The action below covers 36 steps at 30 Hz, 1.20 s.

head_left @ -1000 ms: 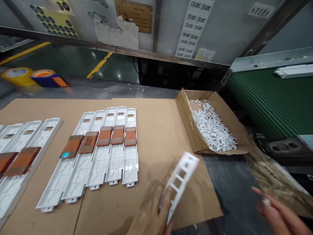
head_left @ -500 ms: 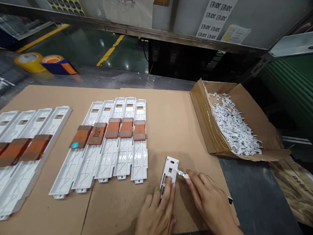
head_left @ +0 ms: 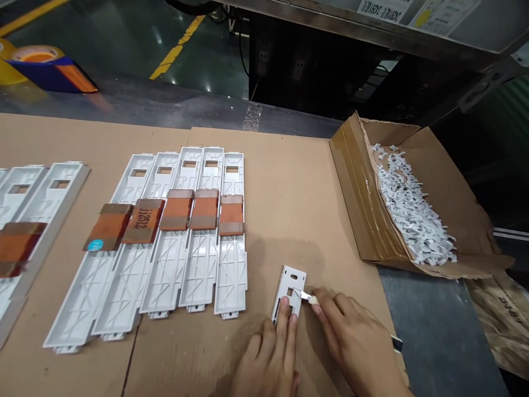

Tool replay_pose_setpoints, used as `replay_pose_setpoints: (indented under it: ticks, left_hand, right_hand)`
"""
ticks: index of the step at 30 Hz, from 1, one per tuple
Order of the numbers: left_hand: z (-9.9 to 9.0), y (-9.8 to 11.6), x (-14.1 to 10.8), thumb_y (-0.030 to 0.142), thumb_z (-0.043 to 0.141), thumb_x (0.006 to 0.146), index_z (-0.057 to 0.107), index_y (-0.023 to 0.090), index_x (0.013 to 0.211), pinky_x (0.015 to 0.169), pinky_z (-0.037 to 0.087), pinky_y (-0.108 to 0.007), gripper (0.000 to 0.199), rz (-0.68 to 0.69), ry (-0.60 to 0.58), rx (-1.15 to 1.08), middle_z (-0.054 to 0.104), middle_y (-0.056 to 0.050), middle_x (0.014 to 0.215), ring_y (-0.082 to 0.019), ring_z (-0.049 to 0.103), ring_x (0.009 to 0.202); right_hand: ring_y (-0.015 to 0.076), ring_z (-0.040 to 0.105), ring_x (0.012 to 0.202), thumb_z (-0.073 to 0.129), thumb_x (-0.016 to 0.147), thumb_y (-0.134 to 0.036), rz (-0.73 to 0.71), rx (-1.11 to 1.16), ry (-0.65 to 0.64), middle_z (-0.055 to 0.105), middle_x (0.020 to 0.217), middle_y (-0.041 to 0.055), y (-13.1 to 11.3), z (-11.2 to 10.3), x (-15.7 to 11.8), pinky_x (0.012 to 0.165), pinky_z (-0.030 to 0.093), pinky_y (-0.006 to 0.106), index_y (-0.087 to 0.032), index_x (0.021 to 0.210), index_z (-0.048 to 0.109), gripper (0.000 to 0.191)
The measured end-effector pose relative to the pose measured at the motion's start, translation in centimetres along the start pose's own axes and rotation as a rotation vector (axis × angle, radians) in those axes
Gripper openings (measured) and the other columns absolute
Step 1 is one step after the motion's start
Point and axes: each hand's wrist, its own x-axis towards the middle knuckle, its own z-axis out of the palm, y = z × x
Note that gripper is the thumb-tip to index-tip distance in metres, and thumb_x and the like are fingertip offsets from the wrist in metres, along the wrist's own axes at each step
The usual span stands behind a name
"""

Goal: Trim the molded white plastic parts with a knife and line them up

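A small white slotted plate [head_left: 294,277] lies on the cardboard sheet near the front. The fingers of my left hand [head_left: 270,353] are stretched out, with the fingertips pressing on its lower part. My right hand [head_left: 355,342] is closed on a knife [head_left: 306,296] with a short silver blade and a pale handle. Its blade tip is at the square opening in the plate. To the left lie several long white trays [head_left: 231,275], side by side, with brown-orange blocks [head_left: 232,215] across their middles.
An open cardboard box [head_left: 355,187] at the right holds many small white pieces [head_left: 417,209]. More white trays [head_left: 37,204] lie at the far left. Tape rolls [head_left: 39,54] stand at the back left, and a metal edge [head_left: 372,33] crosses the top.
The view has shifted lower and closer, so the tape rolls and far-left trays are partly cut off. Both hands keep nearly the same hold, with the blade still at the square opening.
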Motion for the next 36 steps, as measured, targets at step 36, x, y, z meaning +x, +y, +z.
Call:
replay_pose_setpoints:
  ticks: [36]
  left_hand:
    - [0.2, -0.1, 0.0, 0.037, 0.055, 0.077, 0.056, 0.015, 0.120, 0.064, 0.036, -0.032, 0.048, 0.024, 0.039, 0.017, 0.057, -0.008, 0.125, -0.024, 0.051, 0.090]
  right_hand:
    - [0.0231, 0.060, 0.069, 0.066, 0.078, -0.018, -0.307, -0.176, -0.430, 0.065, 0.072, 0.0029, 1.8, -4.6, 8.7, 0.058, 0.034, 0.031, -0.023, 0.076, 0.065, 0.005]
